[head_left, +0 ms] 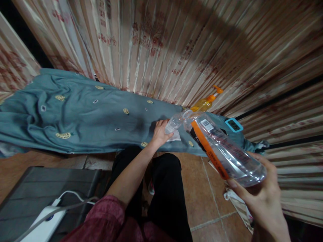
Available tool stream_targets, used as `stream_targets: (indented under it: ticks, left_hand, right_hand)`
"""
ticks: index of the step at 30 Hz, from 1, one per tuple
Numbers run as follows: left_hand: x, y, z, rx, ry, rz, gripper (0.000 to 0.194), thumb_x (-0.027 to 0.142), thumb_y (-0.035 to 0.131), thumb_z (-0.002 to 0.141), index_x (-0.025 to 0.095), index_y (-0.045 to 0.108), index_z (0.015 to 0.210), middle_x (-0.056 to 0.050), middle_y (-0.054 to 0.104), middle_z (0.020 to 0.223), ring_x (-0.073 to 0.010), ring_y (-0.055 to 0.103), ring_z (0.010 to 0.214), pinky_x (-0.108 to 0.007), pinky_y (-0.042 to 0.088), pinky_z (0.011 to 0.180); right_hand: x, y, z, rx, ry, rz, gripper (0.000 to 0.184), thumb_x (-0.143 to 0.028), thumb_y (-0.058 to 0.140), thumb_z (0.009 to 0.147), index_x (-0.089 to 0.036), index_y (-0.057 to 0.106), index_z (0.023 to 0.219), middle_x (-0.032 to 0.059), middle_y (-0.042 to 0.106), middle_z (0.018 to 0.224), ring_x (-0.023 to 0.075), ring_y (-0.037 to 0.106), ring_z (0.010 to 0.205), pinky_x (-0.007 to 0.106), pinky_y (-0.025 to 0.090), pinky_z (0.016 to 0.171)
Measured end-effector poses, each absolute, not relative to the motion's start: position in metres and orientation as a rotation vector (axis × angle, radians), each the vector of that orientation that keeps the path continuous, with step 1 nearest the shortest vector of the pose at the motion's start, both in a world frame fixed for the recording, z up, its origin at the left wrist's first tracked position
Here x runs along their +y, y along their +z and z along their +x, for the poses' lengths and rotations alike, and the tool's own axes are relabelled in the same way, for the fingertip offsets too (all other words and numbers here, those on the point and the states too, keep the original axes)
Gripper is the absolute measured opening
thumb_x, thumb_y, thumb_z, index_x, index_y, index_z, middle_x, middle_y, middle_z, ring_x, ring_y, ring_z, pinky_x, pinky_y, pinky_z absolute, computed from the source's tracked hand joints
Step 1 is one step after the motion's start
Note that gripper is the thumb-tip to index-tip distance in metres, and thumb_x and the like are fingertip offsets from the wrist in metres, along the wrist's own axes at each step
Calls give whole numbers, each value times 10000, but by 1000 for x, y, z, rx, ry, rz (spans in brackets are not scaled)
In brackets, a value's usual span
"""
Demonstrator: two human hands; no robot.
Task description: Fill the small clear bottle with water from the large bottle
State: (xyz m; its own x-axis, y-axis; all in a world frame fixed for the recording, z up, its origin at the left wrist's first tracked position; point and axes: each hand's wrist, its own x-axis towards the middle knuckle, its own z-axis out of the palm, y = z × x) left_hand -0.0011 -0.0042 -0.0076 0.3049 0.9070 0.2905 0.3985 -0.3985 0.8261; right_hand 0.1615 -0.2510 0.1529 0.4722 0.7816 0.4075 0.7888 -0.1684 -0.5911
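My right hand (pixel 262 198) grips the base of a clear plastic bottle (pixel 222 148) with an orange-striped label, tilted so its open neck points left and down. My left hand (pixel 161 132) rests on the blue-grey cloth (pixel 83 114) and holds a small clear plastic cup (pixel 174 123) right at the bottle's mouth. A piece of white tissue (pixel 176 136) lies under that hand. Whether liquid is flowing cannot be made out.
An orange pump bottle (pixel 205 102) stands behind the cup against the pleated curtain (pixel 176 50). A small teal digital clock (pixel 234 124) lies to the right. A dark crate (pixel 37 188) with a white cable (pixel 68 198) sits at lower left on the tiled floor (pixel 202 198).
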Motion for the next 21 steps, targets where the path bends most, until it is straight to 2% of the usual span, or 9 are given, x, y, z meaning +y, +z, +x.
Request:
stream_targets:
  ticks: [4,21]
  left_hand:
    - [-4,-9,-1,1160,1037,1933,619,229,829,706,195,603,1282,-88,677,1218,-301,611,1167,-438,475,1089]
    - [-3,-13,1,1171,1054,1966,624,248,828,712,204,595,1289,-83,685,1228,-299,619,1164,-451,481,1082]
  right_hand:
    - [-251,155,160,-1303,-7,-1933,868,-586,879,582,-240,549,1306,97,656,1199,296,682,1016,434,569,870]
    - [-252,154,162,-1275,-19,-1984,889,-595,862,583,-235,542,1329,112,637,1249,331,661,1100,498,530,975]
